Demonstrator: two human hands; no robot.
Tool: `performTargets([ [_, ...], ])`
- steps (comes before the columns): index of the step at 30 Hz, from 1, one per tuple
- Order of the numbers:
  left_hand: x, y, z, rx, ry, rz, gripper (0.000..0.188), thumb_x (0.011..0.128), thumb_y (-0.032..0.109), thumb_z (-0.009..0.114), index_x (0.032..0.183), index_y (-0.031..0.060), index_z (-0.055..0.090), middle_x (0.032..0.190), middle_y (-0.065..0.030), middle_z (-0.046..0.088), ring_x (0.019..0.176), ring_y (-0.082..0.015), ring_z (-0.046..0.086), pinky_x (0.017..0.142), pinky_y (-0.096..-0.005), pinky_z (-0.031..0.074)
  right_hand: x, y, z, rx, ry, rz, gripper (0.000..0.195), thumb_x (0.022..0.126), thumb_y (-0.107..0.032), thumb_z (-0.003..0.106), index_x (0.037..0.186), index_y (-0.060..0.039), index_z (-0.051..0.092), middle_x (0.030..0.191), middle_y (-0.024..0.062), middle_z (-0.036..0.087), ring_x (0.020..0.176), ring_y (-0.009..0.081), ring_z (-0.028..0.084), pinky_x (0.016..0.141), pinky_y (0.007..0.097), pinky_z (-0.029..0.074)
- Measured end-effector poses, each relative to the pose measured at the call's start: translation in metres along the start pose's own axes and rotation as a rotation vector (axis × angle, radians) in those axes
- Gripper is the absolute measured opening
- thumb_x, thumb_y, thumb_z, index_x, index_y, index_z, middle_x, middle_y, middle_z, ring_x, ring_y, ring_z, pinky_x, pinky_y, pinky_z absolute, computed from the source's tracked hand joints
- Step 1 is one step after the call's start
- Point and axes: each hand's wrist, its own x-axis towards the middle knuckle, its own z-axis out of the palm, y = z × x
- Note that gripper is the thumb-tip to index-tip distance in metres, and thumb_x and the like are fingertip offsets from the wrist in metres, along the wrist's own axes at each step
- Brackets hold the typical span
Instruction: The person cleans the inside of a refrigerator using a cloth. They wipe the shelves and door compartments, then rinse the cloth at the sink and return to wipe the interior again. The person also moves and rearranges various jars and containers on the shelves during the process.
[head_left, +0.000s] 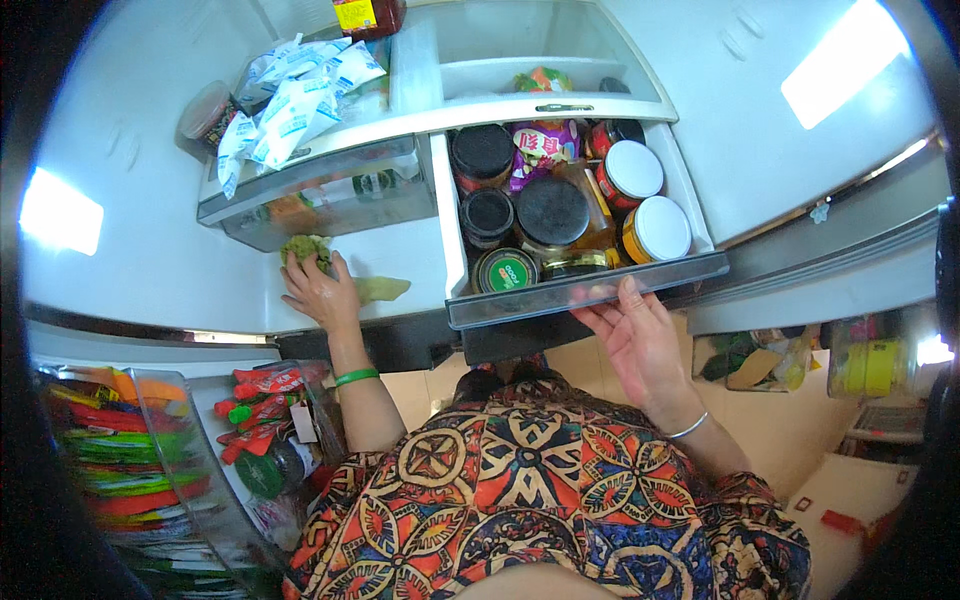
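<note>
Inside an open refrigerator, my left hand (321, 289) rests on a crumpled green cloth (306, 251), pressed on the white fridge floor below the left drawer. Beside that hand lies a flat yellow-green piece (382, 289), perhaps part of the cloth; I cannot tell. My right hand (634, 337) grips the clear front edge of the pulled-out right drawer (517, 301), thumb on top. This drawer holds several jars, among them a black-lidded jar (553, 211), a white-lidded jar (657, 229) and a green-lidded jar (506, 271), plus a purple packet (543, 150).
The left drawer (337, 199) holds packaged food. White and blue packets (296, 120) and a clear-lidded tub (208, 112) sit on the shelf above it. Lower left, the door shelf (161, 435) is full of colourful packets. The right door carries clear bins (765, 364).
</note>
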Motion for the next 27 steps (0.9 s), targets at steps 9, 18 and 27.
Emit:
performTargets([
  [9,-0.006,0.005,-0.001,-0.113,0.067,-0.002,0.046,0.086,0.038,0.064,0.120,0.0067,0.055,0.146,-0.0169,0.033,0.139,-0.0446,0.023,0.108,-0.0698,0.018,0.000,-0.075,0.008,-0.870,-0.306,0.246,0.027,0.104,-0.021,0.043,0.109,0.0017,0.057,0.096,0.0156,0.069,0.085,0.0202,0.069,0.070,0.0299,0.057],
  [18,-0.007,0.025,-0.001,-0.082,0.147,0.006,0.054,0.086,0.037,0.065,0.130,0.0105,0.049,0.143,-0.0152,0.033,0.141,-0.0415,0.019,0.110,-0.0688,0.014,0.116,-0.072,0.075,-1.631,-0.250,-0.607,0.031,0.090,-0.022,0.065,0.105,0.0048,0.059,0.098,0.0244,0.067,0.091,0.0380,0.066,0.080,0.0438,0.052],
  [27,-0.011,0.027,0.003,-0.033,0.066,0.000,0.053,0.086,0.037,0.064,0.130,0.0109,0.050,0.144,-0.0155,0.033,0.141,-0.0418,0.018,0.111,-0.0674,0.013,0.160,-0.002,0.133,-2.085,-0.130,-0.677,0.069,0.086,-0.046,0.066,0.121,0.0080,0.041,0.087,0.0295,0.065,0.083,0.0398,0.067,0.069,0.0467,0.056],
])
